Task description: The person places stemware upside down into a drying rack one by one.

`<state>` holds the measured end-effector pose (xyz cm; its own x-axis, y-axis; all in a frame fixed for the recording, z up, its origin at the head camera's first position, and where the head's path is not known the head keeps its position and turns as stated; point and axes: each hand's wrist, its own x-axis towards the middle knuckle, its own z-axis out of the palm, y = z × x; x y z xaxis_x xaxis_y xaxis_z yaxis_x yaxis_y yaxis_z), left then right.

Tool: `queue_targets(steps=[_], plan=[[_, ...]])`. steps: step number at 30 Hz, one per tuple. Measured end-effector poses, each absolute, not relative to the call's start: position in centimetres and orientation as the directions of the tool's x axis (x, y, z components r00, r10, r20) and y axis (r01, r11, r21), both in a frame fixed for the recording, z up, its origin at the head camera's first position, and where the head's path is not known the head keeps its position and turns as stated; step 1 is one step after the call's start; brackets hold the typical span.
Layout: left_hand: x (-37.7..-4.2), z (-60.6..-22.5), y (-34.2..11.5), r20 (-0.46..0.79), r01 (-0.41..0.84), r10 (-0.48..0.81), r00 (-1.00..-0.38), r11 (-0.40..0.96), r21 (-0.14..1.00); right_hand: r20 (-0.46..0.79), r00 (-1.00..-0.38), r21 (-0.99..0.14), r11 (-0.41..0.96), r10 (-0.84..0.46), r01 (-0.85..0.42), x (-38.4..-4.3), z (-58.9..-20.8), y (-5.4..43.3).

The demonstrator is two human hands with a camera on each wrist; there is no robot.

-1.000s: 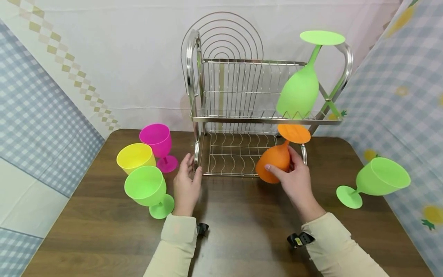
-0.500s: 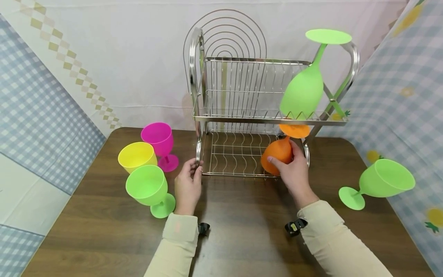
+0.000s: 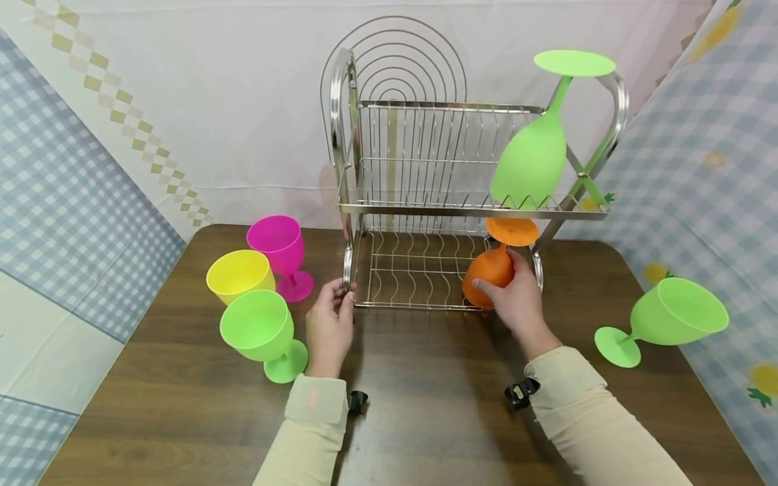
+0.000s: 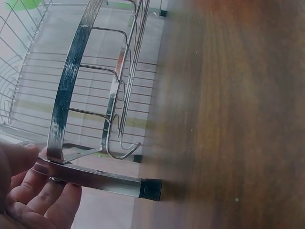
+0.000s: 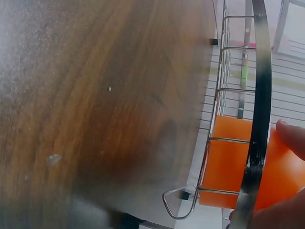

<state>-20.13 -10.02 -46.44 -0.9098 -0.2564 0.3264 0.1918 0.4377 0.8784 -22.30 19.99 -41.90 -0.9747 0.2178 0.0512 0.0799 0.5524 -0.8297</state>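
Note:
My right hand holds an orange plastic goblet by its bowl, thumb in front and fingers behind. The goblet is upside down and tilted, its bowl inside the lower tier at the right end. In the right wrist view, the goblet's bowl shows behind the rack's front rail. My left hand grips the front left leg of the metal dish rack; in the left wrist view its fingers curl under the frame. A light green goblet stands inverted on the upper tier at right.
Left of the rack stand a magenta goblet, a yellow goblet and a green goblet, all upright. Another green goblet stands at the table's right side. White and checked cloth surrounds the wooden table.
My right hand has moved the orange goblet slightly right and back, from overhanging the front rail to inside the lower tier. My left hand has closed on the rack's leg.

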Motion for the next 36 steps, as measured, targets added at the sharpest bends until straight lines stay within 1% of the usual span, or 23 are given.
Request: queue_targets(steps=[5, 11, 14, 17, 22, 26, 30, 33, 36], plan=[[-20.2, -46.5, -9.9, 0.328, 0.188, -0.267, -0.906, 0.440, 0.878, 0.054, -0.979, -0.801, 0.594, 0.199, 0.076, -22.1, -41.8, 20.2], [-20.2, -46.4, -9.9, 0.350, 0.212, -0.279, -0.894, 0.425, 0.880, 0.088, -0.978, -0.791, 0.610, 0.188, 0.047, -20.6, -41.4, 20.3], [-20.1, -46.3, -9.9, 0.361, 0.219, -0.283, -0.888, 0.432, 0.875, 0.098, -0.976, -0.817, 0.575, 0.194, 0.032, -19.6, -41.3, 20.2], [-20.1, -46.3, -9.9, 0.371, 0.225, -0.284, -0.884, 0.436, 0.871, 0.107, -0.971, -0.860, 0.510, 0.212, 0.017, -18.5, -41.0, 20.2], [-20.0, -46.3, -9.9, 0.392, 0.252, -0.280, -0.877, 0.427, 0.869, 0.120, -0.945, -0.911, 0.411, 0.303, 0.016, -16.6, -40.5, 20.7], [-20.1, -46.2, -9.9, 0.398, 0.263, -0.281, -0.873, 0.416, 0.870, 0.147, -0.896, -0.948, 0.319, 0.419, -0.007, -15.1, -40.6, 21.5], [-20.1, -46.3, -10.0, 0.399, 0.262, -0.284, -0.872, 0.417, 0.870, 0.139, -0.828, -0.988, 0.138, 0.543, -0.075, -13.8, -40.9, 22.8], [-20.0, -46.3, -10.0, 0.395, 0.259, -0.285, -0.873, 0.416, 0.872, 0.172, -0.747, -0.982, 0.050, 0.642, -0.183, -12.7, -41.1, 24.1], [-20.0, -46.2, -10.0, 0.393, 0.256, -0.286, -0.874, 0.417, 0.872, 0.234, -0.646, -0.952, 0.035, 0.727, -0.305, -11.5, -41.3, 25.3]])
